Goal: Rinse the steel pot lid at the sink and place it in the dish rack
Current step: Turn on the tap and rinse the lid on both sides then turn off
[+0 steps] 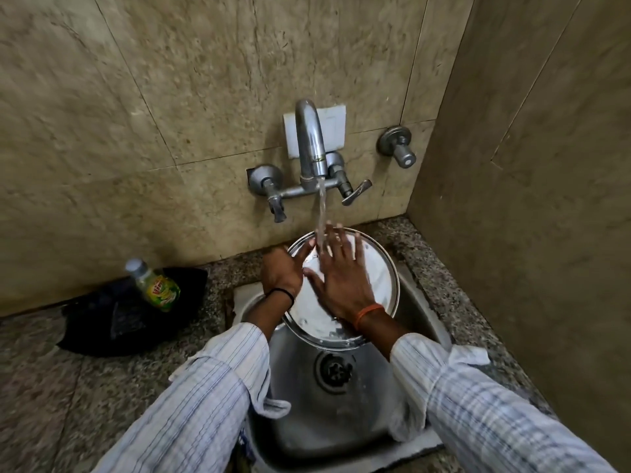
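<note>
The round steel pot lid (377, 278) is tilted above the steel sink (345, 421), under the water running from the wall tap (311, 145). My left hand (281, 269) grips the lid's left rim. Flat on the lid's wet face lies my right hand (341, 271), fingers spread, with the stream hitting its fingers. No dish rack is in view.
A green-labelled bottle (155, 285) rests on a black bag (129, 312) on the granite counter (68, 387) to the left. The drain (336, 370) shows below the lid. A second valve (397, 146) sticks out of the wall; a side wall (529, 165) closes in on the right.
</note>
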